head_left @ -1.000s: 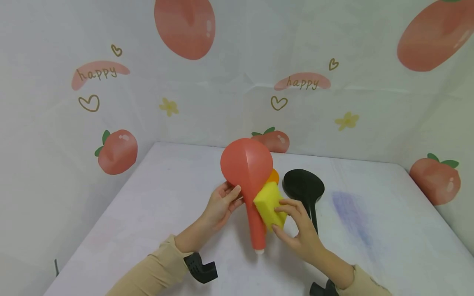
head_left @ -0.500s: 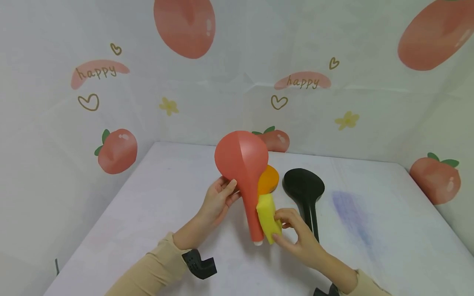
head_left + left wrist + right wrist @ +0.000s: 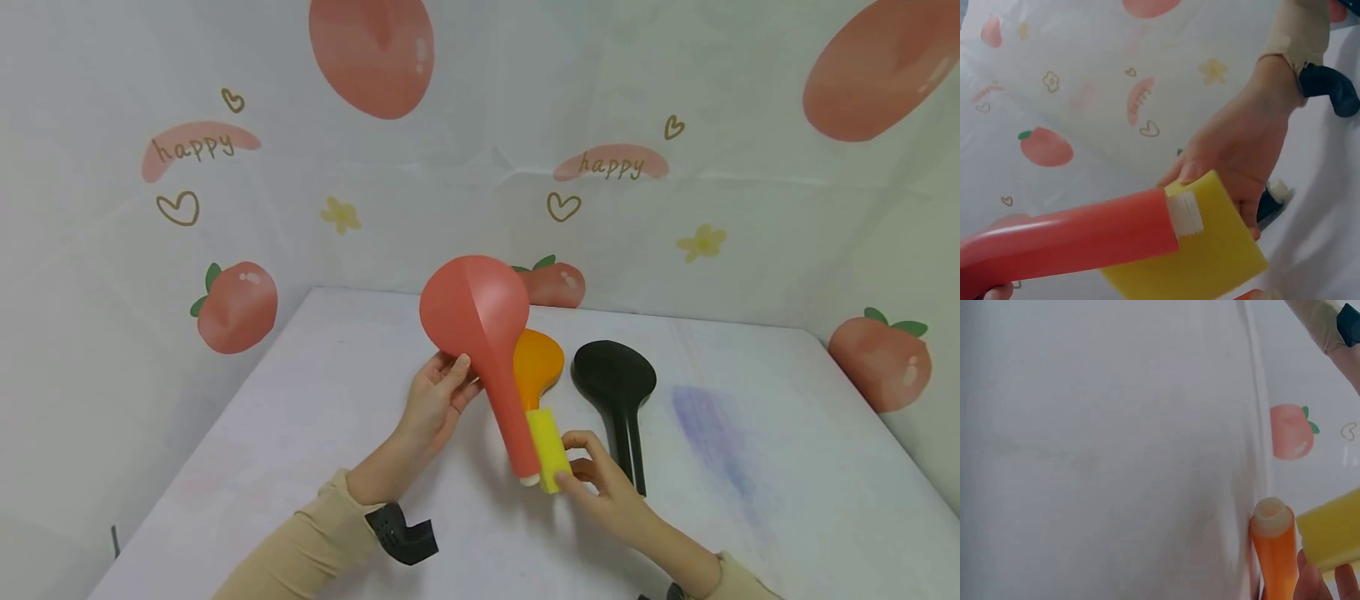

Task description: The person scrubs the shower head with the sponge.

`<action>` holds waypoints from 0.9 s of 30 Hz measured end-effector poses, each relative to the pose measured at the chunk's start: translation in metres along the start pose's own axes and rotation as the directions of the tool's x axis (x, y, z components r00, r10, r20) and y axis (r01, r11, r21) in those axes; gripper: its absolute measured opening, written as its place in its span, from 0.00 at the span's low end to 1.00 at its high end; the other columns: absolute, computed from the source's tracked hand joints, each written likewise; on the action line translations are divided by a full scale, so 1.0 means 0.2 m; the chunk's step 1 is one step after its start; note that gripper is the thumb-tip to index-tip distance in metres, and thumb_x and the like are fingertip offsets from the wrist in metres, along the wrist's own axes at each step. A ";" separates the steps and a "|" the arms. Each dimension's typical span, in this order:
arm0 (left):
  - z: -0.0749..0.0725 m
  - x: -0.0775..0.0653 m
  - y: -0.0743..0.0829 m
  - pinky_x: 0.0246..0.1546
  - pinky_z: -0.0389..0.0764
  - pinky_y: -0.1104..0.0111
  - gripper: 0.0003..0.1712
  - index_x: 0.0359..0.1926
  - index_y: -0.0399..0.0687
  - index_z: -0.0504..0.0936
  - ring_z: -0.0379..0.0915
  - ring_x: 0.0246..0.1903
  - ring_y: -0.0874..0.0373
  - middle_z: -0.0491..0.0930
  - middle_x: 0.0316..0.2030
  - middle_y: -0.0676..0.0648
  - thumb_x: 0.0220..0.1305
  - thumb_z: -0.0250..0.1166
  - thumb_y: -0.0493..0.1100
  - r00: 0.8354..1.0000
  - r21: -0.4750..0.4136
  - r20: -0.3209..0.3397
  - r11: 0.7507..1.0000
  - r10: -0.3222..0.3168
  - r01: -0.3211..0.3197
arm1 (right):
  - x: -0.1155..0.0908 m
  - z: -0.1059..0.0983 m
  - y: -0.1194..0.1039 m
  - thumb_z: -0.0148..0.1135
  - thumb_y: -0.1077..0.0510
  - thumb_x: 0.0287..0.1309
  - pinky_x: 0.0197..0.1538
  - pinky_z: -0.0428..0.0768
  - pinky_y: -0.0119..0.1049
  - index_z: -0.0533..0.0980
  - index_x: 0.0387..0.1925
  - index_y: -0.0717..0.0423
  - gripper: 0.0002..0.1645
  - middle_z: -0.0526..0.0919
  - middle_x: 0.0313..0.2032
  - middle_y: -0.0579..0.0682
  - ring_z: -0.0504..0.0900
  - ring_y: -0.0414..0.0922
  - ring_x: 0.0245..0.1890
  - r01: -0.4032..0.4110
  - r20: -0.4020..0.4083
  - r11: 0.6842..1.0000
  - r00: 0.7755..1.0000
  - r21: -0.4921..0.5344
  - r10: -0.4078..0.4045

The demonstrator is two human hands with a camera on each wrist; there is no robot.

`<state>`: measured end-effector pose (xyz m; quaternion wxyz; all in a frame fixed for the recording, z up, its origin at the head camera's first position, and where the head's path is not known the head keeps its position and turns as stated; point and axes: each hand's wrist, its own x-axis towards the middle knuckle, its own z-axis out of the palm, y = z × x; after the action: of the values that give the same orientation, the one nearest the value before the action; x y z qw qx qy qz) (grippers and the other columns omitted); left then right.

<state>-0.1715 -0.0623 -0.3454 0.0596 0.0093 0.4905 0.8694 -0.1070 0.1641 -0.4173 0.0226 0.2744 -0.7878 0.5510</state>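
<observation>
My left hand point(image 3: 442, 400) holds a red shower head point(image 3: 476, 312) by its neck, thumb on the near side, with the rounded back toward me. Its handle slants down to the right and ends in a white threaded tip point(image 3: 1185, 214). Between thumb and fingers of my right hand point(image 3: 607, 487) is a yellow sponge point(image 3: 551, 450). The sponge lies along the lower handle, and in the left wrist view it spreads behind the threaded end. Most of the right hand is outside the right wrist view, where only fingertips point(image 3: 1313, 584) show under the sponge.
An orange shower head point(image 3: 538, 362) lies on the white table point(image 3: 300, 417) behind the red one, its handle partly hidden. To its right lies a black shower head point(image 3: 615, 379). A fruit-printed cloth point(image 3: 442, 192) rises behind the table. Black wrist mounts point(image 3: 405, 533) sit at my cuffs.
The red shower head has moved up and left with my left hand, tilting more. My right hand has slid the sponge down the handle toward its end. More of the orange shower head shows.
</observation>
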 end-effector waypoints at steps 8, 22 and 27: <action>0.00 0.02 -0.01 0.47 0.80 0.73 0.15 0.56 0.40 0.64 0.72 0.40 0.61 0.72 0.42 0.53 0.70 0.47 0.35 0.998 -0.067 -0.040 0.997 0.044 -0.047 | 0.01 0.00 0.00 0.44 0.65 0.67 0.43 0.82 0.29 0.55 0.53 0.70 0.17 0.66 0.47 0.51 0.77 0.34 0.40 -0.160 0.102 0.953 0.985 0.256 0.138; -0.02 0.03 -0.01 0.47 0.81 0.73 0.18 0.58 0.39 0.61 0.73 0.43 0.60 0.71 0.46 0.52 0.70 0.49 0.36 0.988 -0.068 -0.111 0.991 0.107 -0.115 | -0.01 0.00 -0.01 0.48 0.70 0.63 0.46 0.80 0.25 0.55 0.53 0.68 0.19 0.65 0.49 0.44 0.78 0.34 0.42 -0.058 -0.019 0.975 0.998 0.216 0.063; -0.02 0.03 -0.01 0.47 0.81 0.72 0.18 0.58 0.39 0.60 0.74 0.43 0.59 0.71 0.46 0.51 0.70 0.50 0.37 0.981 -0.079 -0.147 0.987 0.127 -0.139 | -0.02 0.03 0.01 0.65 0.72 0.48 0.51 0.74 0.21 0.63 0.48 0.67 0.26 0.66 0.51 0.50 0.71 0.36 0.49 0.258 -0.149 0.963 0.952 -0.076 -0.267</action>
<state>-0.1767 -0.0640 -0.3484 -0.0333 -0.0222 0.4527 0.8908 -0.1035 0.1601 -0.4224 0.1654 0.3314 -0.7549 0.5412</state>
